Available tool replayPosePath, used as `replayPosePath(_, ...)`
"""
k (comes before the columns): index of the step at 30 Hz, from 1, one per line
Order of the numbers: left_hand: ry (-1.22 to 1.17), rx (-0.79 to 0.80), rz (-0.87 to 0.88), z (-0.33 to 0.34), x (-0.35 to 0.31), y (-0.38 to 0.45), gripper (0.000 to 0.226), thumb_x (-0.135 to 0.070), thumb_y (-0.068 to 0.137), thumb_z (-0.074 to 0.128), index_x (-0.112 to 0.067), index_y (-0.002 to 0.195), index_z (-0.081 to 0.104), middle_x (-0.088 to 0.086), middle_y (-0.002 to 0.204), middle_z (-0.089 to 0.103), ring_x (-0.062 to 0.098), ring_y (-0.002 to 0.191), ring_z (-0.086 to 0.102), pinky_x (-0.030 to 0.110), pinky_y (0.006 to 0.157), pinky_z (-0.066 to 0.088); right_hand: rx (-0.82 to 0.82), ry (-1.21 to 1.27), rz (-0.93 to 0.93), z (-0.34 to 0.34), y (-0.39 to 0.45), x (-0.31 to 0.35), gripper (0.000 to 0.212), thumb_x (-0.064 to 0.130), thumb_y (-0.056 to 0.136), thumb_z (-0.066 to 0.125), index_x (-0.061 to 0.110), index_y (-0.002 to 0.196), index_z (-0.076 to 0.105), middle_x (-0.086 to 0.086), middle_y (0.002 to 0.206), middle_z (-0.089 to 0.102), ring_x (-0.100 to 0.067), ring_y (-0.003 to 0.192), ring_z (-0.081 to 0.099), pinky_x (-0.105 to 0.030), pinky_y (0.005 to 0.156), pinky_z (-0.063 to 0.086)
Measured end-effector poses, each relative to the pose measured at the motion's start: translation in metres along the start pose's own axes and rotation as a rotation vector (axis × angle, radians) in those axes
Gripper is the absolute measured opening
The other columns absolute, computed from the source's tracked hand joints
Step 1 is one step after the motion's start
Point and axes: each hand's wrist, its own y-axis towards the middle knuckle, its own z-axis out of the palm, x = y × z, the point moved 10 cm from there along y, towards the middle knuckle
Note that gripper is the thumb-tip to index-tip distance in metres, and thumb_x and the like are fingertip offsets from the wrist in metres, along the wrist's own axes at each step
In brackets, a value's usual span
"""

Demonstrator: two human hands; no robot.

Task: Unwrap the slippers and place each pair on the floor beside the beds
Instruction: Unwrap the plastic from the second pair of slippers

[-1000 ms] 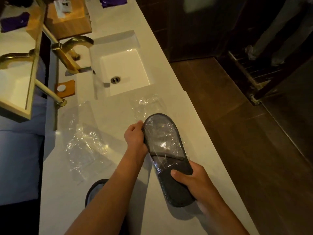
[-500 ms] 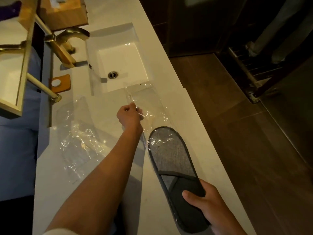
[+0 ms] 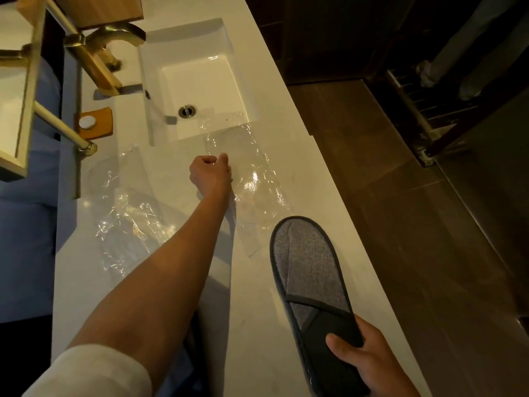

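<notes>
The slipper (image 3: 312,285), grey with dark trim, is unwrapped and held over the bench (image 3: 257,325) near its front edge. The right hand (image 3: 369,365) grips its toe end, fingers clamped on the dark upper. The left hand (image 3: 211,173) is closed on a clear wrapper (image 3: 254,184) lying on the bench just below the sink (image 3: 197,78). A second wrapper (image 3: 128,216) lies to the left. No legible writing or brand shows on any item.

Bare counter (image 3: 257,325) between forearm and slipper (image 3: 310,285); loose wrappers (image 3: 131,222) left, sink (image 3: 200,81) ahead.
</notes>
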Motion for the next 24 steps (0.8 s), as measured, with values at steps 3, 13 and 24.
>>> replayPosePath(3,0.224,0.065,0.05,0.001,-0.007,-0.008,0.07,-0.033,0.077,0.077,-0.002,0.134,0.052,0.016,0.133,0.059,0.031,0.124,0.056,0.039,0.102,0.047,0.025,0.008,0.003,-0.001,-0.004,-0.005,0.071,0.054,0.04,0.09,0.031,0.102,0.063,0.008,0.111,0.068,-0.015,0.115,0.056,-0.039,0.11,0.036)
replayPosePath(13,-0.002,0.236,0.003,-0.084,0.036,-0.144,0.047,-0.031,0.091,0.066,-0.016,0.132,0.048,0.006,0.122,0.059,0.024,0.108,0.062,0.044,0.094,0.055,0.093,-0.04,-0.024,0.017,-0.021,-0.035,0.099,0.06,0.021,0.092,0.015,0.107,0.07,-0.006,0.098,0.078,-0.029,0.099,0.07,-0.047,0.093,0.054)
replayPosePath(24,-0.122,0.461,-0.284,-0.135,0.135,-0.293,0.058,-0.054,0.082,0.064,-0.021,0.129,0.053,0.008,0.124,0.066,0.023,0.111,0.066,0.048,0.098,0.054,0.061,-0.153,-0.17,0.073,-0.037,-0.042,0.06,0.032,0.063,0.085,0.011,0.117,0.066,-0.004,0.101,0.076,-0.021,0.094,0.072,-0.031,0.079,0.058)
